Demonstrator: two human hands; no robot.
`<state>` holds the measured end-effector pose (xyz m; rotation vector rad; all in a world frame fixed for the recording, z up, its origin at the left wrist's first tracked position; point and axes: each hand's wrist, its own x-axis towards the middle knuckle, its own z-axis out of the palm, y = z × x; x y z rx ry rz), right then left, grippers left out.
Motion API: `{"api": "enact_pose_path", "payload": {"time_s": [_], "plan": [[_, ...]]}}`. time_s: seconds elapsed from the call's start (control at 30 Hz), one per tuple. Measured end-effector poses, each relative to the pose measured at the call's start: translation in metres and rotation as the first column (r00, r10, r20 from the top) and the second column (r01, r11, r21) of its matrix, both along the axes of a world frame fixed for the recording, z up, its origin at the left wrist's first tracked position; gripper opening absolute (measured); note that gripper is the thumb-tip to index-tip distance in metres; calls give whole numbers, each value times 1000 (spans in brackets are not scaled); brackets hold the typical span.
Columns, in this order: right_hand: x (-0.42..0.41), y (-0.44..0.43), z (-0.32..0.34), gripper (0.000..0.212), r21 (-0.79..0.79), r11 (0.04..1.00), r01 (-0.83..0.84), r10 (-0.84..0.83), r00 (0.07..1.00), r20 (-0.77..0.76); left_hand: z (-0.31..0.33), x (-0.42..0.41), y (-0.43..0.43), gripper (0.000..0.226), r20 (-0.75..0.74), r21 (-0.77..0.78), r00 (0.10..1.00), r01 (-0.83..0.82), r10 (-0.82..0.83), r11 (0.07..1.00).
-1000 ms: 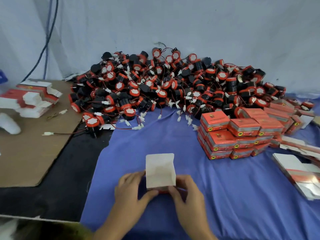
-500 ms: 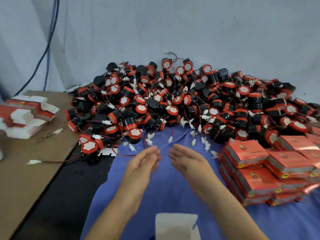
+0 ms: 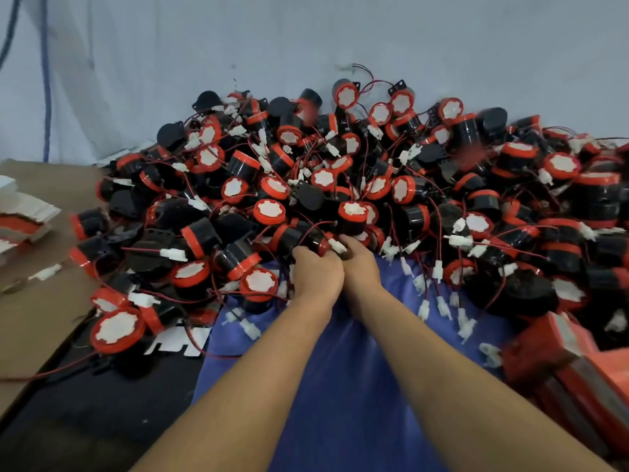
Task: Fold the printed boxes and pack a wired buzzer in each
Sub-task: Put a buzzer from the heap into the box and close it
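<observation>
Both hands have reached forward since half a second ago, when they hovered with loose fingers short of the heap, and the half-folded white box that lay under the wrists is out of view. Now the left hand and the right hand press knuckle to knuckle at the near edge of the buzzer pile. The left fingers are curled over a wired buzzer, a black drum with a red rim, right at their tips. It lies on its side, its long axis running roughly from the left hand towards the right, red rim towards the right hand (the fingers cover enough that its face cannot be made out). The right fingers are curled in around its white connector, which sits just in front of the right knuckles and slants up to the left. Red wires loop away just beyond the left fingertips. Under both forearms spreads the blue cloth. Right of the right forearm stand orange printed boxes, blurred. Well left of the left hand, on brown cardboard, lie flat box blanks. Beyond the pile hangs a pale sheet.
</observation>
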<state>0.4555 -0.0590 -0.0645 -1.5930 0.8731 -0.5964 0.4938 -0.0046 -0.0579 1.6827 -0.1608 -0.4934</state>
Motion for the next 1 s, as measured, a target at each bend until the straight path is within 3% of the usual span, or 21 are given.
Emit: {"api": "enact_pose_path", "payload": {"time_s": [0.2, 0.33, 0.43, 0.53, 0.6, 0.67, 0.8, 0.87, 0.93, 1.0], "plan": [[-27, 16, 18, 42, -74, 995, -61, 70, 988, 135, 9, -3, 24, 42, -32, -74, 998, 55, -58, 996], [-72, 38, 48, 52, -132, 988, -84, 105, 981, 162, 33, -22, 52, 52, 130, -105, 982, 153, -139, 983], [-115, 64, 72, 58, -176, 978, -109, 130, 985, 113, 57, -49, 81, 51, 312, -34, 910, 298, -273, 954], [-158, 91, 90, 58, -5, 994, -107, 105, 968, 229, 80, -79, 113, 43, 435, -25, 841, 368, -321, 930], [-188, 104, 104, 42, 241, 966, -92, 7, 944, 330, 97, -98, 138, 51, 484, -26, 792, 439, -373, 898], [-218, 115, 116, 23, 389, 908, -153, 18, 944, 330, 114, -120, 167, 65, 528, 58, 701, 532, -478, 845], [-260, 145, 131, 36, 372, 873, -316, 180, 917, 357, 136, -165, 218, 70, 595, 267, 452, 669, -664, 694], [-276, 163, 134, 31, 356, 862, -360, 202, 889, 410, 140, -190, 235, 54, 588, 233, 474, 677, -655, 698], [-290, 179, 133, 24, 366, 844, -393, 204, 865, 459, 139, -212, 249, 41, 628, 147, 557, 601, -544, 785], [-304, 191, 132, 12, 312, 865, -393, 218, 854, 472, 135, -228, 261, 53, 669, 78, 609, 511, -425, 856]]}}
